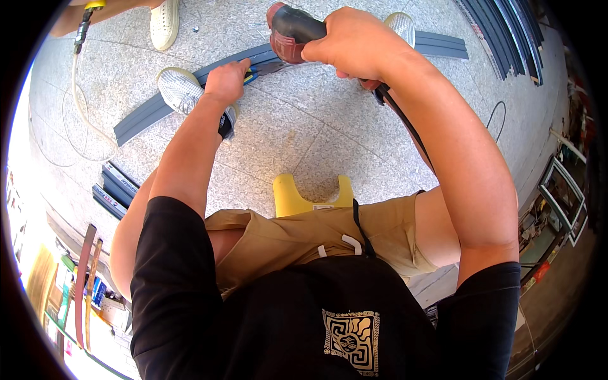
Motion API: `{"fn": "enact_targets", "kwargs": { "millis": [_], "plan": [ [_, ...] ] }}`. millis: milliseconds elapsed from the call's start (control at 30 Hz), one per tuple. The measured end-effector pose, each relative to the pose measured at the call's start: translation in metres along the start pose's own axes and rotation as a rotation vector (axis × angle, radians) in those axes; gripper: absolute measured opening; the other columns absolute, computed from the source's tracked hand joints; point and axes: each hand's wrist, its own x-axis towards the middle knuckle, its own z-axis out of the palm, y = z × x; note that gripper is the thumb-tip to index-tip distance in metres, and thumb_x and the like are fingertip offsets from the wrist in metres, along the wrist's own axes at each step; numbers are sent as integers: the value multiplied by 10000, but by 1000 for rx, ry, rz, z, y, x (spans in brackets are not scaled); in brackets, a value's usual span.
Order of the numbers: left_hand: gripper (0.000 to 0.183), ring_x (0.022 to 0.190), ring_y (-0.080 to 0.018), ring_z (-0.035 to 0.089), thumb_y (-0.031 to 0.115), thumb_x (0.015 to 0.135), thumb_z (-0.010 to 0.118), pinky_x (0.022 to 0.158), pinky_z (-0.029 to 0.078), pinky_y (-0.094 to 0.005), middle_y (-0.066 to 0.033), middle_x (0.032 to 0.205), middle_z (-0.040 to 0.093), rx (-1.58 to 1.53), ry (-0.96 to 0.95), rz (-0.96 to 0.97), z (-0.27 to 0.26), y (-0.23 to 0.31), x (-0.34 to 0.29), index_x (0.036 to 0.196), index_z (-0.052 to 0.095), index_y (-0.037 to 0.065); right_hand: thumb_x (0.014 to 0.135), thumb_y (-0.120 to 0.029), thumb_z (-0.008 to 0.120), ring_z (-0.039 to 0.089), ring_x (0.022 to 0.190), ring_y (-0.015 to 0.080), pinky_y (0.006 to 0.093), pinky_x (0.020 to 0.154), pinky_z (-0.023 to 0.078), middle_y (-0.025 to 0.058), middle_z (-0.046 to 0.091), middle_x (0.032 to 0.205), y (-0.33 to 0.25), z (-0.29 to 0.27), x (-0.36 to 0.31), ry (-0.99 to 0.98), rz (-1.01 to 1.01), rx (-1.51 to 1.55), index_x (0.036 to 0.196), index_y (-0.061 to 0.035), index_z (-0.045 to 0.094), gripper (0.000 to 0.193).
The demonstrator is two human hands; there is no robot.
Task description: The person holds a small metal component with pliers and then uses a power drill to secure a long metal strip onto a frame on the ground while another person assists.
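My left hand [225, 82] is closed around the blue-and-yellow handles of a pair of pliers [271, 67], whose jaws lie close to a long dark-grey metal profile [147, 116]. The profile lies across the floor, passing my two light shoes [179, 90]. In my right hand [356, 43] is a red-and-black corded power drill [296, 30], held above the profile just right of the pliers. Its black cord [408, 126] runs back along my right forearm. I cannot make out the drill's tip or whether the pliers' jaws grip anything.
Below me stands a yellow stool [286, 197]. More dark profiles [503, 35] lie at the far right, with short pieces [116, 190] at the left. A pale hose [76, 82] hangs at the far left, near another person's shoe [164, 26]. A frame [563, 199] leans at the right.
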Motion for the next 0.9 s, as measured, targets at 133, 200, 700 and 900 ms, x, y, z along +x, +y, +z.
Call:
{"fn": "enact_targets", "kwargs": {
  "millis": [133, 200, 700, 900],
  "plan": [
    [315, 1090, -433, 726, -9, 919, 604, 904, 576, -533, -195, 1110, 749, -4, 14, 7, 3, -2, 0, 1214, 617, 100, 837, -372, 733, 641, 444, 260, 396, 443, 528, 109, 669, 621, -1, 1, 2, 7, 5, -7, 729, 9, 715, 397],
    [346, 1095, -428, 728, -10, 920, 603, 906, 578, -531, -195, 1113, 750, -5, 33, 8, 4, -2, -1, 1245, 625, 106, 837, -373, 735, 641, 445, 260, 396, 442, 527, 110, 668, 619, -1, 1, 1, 9, 5, -6, 726, 9, 714, 398],
    [335, 1108, -434, 724, -10, 931, 598, 912, 580, -526, -195, 1139, 747, 0, 4, -12, -3, 3, -2, 1244, 616, 106, 860, -351, 717, 643, 438, 278, 402, 433, 534, 127, 657, 614, -4, 1, 8, 0, 2, -98, 759, 40, 709, 404],
    [279, 1089, -400, 741, 6, 947, 605, 885, 594, -516, -173, 1117, 764, 29, 28, -4, 5, 1, -1, 1204, 637, 109, 859, -240, 638, 736, 596, 310, 476, 543, 579, 159, 742, 739, -17, -6, 16, -94, 57, -175, 866, 2, 755, 269]
  ]
}}
